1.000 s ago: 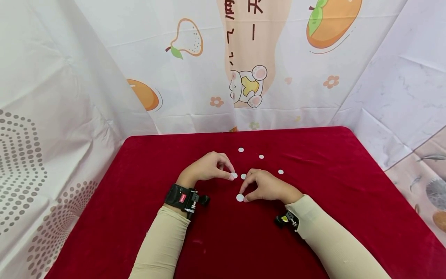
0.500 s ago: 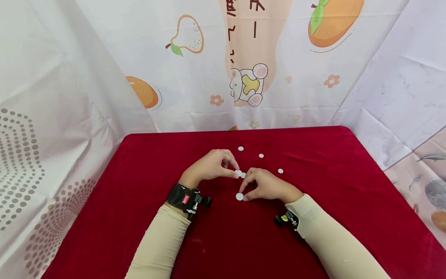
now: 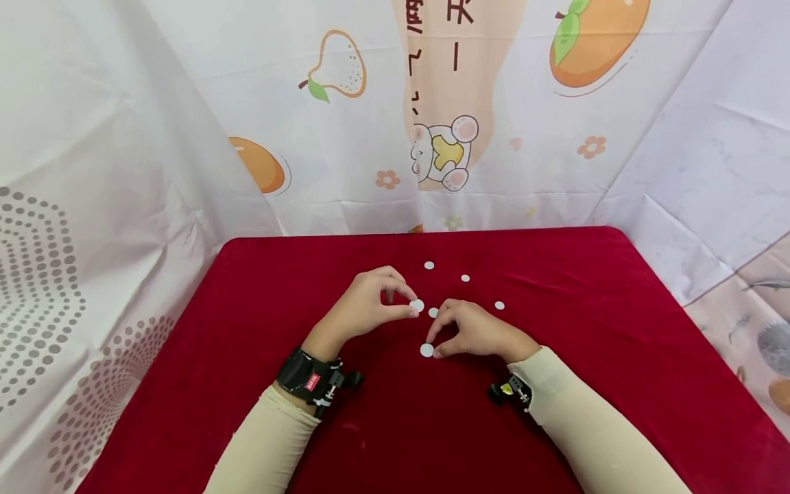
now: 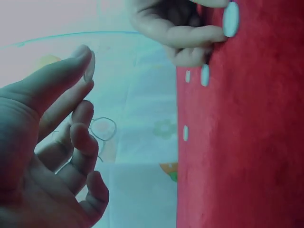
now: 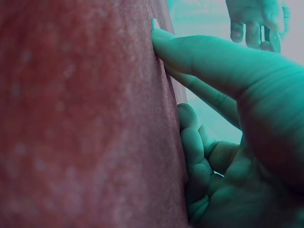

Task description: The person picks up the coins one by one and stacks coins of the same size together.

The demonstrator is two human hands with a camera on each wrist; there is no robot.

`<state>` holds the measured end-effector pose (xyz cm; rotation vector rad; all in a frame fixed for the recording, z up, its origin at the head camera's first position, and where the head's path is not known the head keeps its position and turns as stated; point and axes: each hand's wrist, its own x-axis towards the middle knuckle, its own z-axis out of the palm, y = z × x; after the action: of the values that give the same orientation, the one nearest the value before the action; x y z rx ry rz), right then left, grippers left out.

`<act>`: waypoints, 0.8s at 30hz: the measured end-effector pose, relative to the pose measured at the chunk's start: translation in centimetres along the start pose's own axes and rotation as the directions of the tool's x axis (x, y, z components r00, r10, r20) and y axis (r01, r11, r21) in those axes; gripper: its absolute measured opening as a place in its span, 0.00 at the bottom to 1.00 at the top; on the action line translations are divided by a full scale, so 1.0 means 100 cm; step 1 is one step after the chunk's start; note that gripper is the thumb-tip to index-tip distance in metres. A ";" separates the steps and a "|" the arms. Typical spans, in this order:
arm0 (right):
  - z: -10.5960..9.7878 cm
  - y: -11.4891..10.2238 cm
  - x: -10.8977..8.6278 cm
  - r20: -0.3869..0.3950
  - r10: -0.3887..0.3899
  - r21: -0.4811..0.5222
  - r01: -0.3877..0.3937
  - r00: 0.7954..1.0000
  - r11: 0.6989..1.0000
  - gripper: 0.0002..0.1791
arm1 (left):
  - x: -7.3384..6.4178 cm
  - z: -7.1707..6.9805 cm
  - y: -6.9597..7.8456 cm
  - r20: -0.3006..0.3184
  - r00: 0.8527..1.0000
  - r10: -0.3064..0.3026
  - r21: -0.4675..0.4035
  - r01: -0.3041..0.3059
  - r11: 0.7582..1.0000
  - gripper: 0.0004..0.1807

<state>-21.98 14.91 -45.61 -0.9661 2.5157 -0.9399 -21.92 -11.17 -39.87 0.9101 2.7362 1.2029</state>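
Note:
Between thumb and forefinger, my left hand (image 3: 370,302) pinches a small flat white disc (image 3: 417,305). The left wrist view shows this disc (image 4: 90,66) raised off the cloth, edge-on at the fingertips. My right hand (image 3: 472,331) is low over the red cloth, thumb and forefinger pinching the edge of another white disc (image 3: 426,350). That disc lies flat on the cloth; only a sliver of the disc (image 5: 155,23) shows past the thumb in the right wrist view. A third white disc (image 3: 433,312) lies between the two hands, close to the right forefinger.
Farther back lie three more white discs: one disc (image 3: 428,265) at the rear, another disc (image 3: 465,278) to its right, and a disc (image 3: 499,305) beyond the right hand. The red cloth (image 3: 395,439) covers the table. A printed white curtain (image 3: 345,151) hangs behind.
My left hand moved right with its disc until it overlapped the middle disc in view, then drew back left. My right hand and the disc at its fingertips stay in place.

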 end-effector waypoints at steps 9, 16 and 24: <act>-0.001 0.001 -0.003 -0.001 -0.002 0.006 0.002 1.000 1.000 0.11 | -0.001 0.007 -0.010 0.044 0.997 -0.057 0.022 0.057 0.998 0.07; -0.001 -0.003 0.000 -0.010 -0.029 0.006 0.029 1.000 1.000 0.12 | -0.001 0.011 -0.012 0.059 0.996 -0.062 0.054 0.059 0.997 0.06; -0.001 -0.004 -0.001 -0.006 -0.030 0.008 0.030 1.000 1.000 0.11 | -0.001 0.017 -0.006 0.091 0.995 -0.035 0.068 0.028 0.997 0.07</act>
<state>-21.80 14.80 -45.28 -1.0033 2.5070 -0.9619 -21.77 -10.44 -41.49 0.9008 2.7217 1.0430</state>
